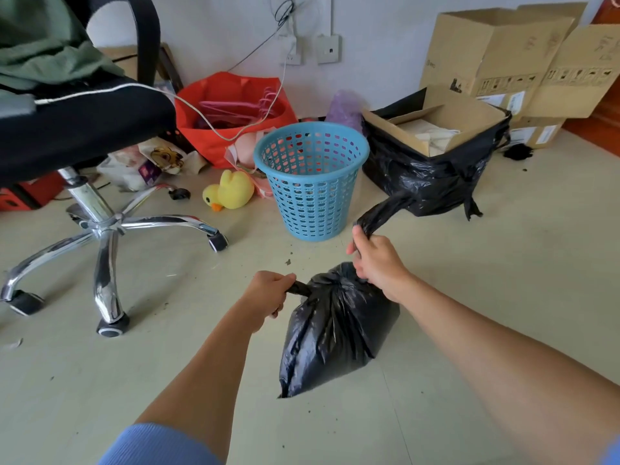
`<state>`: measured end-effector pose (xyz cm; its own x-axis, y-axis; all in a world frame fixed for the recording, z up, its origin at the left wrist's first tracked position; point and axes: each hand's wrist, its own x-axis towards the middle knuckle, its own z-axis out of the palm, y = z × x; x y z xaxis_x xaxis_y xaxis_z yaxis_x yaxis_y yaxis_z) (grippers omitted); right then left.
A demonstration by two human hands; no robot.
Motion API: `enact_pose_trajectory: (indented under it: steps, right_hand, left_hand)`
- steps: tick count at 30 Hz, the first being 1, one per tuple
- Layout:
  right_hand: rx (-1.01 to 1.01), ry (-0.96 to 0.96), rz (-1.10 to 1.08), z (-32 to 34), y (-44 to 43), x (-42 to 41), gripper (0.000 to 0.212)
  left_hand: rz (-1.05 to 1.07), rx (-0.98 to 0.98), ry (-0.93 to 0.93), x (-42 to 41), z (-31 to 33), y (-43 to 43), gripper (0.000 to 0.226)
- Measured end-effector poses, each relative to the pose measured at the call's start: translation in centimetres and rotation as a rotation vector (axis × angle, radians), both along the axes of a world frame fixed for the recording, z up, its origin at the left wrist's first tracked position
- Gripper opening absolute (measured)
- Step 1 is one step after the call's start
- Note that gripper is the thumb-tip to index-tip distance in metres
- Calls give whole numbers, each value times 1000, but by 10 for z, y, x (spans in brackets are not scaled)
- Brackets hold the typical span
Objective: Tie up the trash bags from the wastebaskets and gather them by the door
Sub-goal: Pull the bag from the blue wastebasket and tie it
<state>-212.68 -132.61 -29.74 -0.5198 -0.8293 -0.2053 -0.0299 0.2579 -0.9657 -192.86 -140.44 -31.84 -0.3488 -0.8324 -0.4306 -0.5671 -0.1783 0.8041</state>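
Observation:
A small black trash bag (335,333) sits on the pale floor in front of me, its top gathered into a knot. My left hand (268,295) grips one twisted end of the bag's top on the left. My right hand (375,260) grips the other twisted end, which sticks up and away to the right. Behind the bag stands a blue perforated wastebasket (310,179) with no bag in it.
A second black bag (426,176) wraps a cardboard box at the right. More cardboard boxes (503,55) stand against the wall. An office chair (100,209) with chrome legs fills the left. A yellow toy duck (229,191) and a red bag (231,112) lie behind the basket.

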Motion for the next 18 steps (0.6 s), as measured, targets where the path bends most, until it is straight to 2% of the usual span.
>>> enact_pose_trajectory:
  steps: [2,6,9,11,12,14,16,18]
  right_hand:
    - [50,52,-46,-5,-2,0,48]
    - [70,-34,-104,2,-5,-8,40]
    - [46,-239,-28,-5,2,-12,22]
    - [91,-289,39,-20,10,-7,13]
    - [136,-227,53,-29,13,-3,16]
    - [191,62,108,-39,19,8,19]
    - [187,373,225,-37,20,16,40]
    - [234,577,316,-28,17,18,49]
  left_hand:
    - [69,-43,-27,2,-1,-4,39]
    - [119,-128,-133,-1,-6,-2,45]
    - [155,-37,-38,0,-9,-2,40]
    - [160,36,18,5,-11,0,36]
    - [156,65,29,6,-12,2,35]
    - [138,95,34,6,-13,7,34]
    - [129,111,53,4,-11,8,32]
    - [148,111,70,5,-9,7,31]
